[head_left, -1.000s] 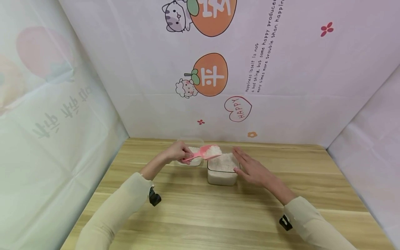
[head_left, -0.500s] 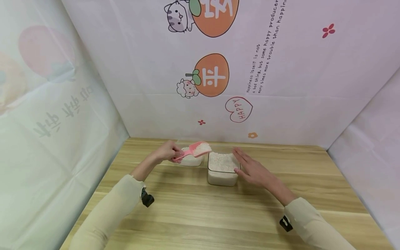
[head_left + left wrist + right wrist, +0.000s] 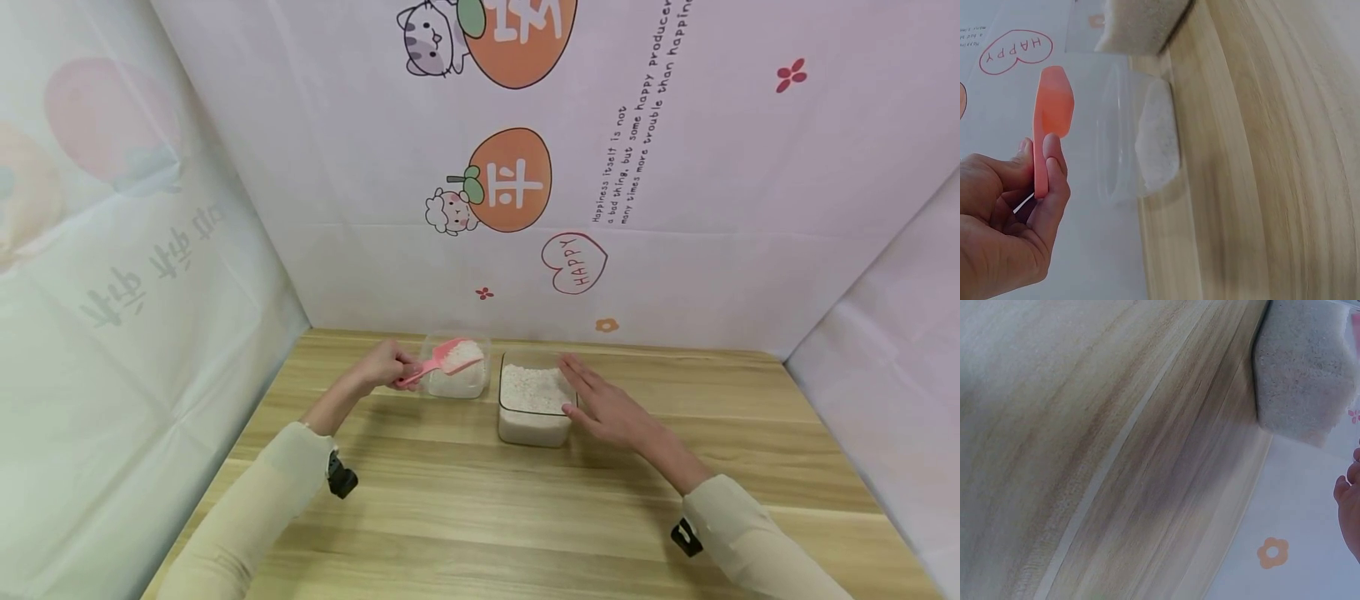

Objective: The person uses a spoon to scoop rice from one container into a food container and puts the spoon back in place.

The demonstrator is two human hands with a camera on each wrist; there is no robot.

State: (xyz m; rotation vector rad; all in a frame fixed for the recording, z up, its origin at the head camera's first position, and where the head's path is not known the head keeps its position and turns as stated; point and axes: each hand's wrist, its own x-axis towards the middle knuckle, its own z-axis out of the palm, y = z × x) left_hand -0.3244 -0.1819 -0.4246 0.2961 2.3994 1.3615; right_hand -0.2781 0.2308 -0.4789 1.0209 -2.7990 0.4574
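My left hand (image 3: 386, 365) grips the handle of a pink scoop (image 3: 435, 360), pinched between thumb and fingers in the left wrist view. White rice (image 3: 463, 356) lies in the scoop's pan. Under the scoop stands a clear plastic container (image 3: 459, 390) partly filled with rice, its lower part visible in the left wrist view. To its right is a larger clear container (image 3: 534, 427) with a dark rim, well filled with rice. My right hand (image 3: 600, 406), fingers extended, rests against the right side of that larger container. In the right wrist view only part of this hand (image 3: 1350, 500) shows.
Both containers stand near the back edge of the wooden table (image 3: 480, 517). A white printed sheet (image 3: 420, 275) hangs right behind them, with further sheets at the left and right. Each wrist carries a black band device (image 3: 341, 477).
My left hand has moved left with the loaded scoop, from the larger container's edge to over the smaller one. The right hand has stayed in place.
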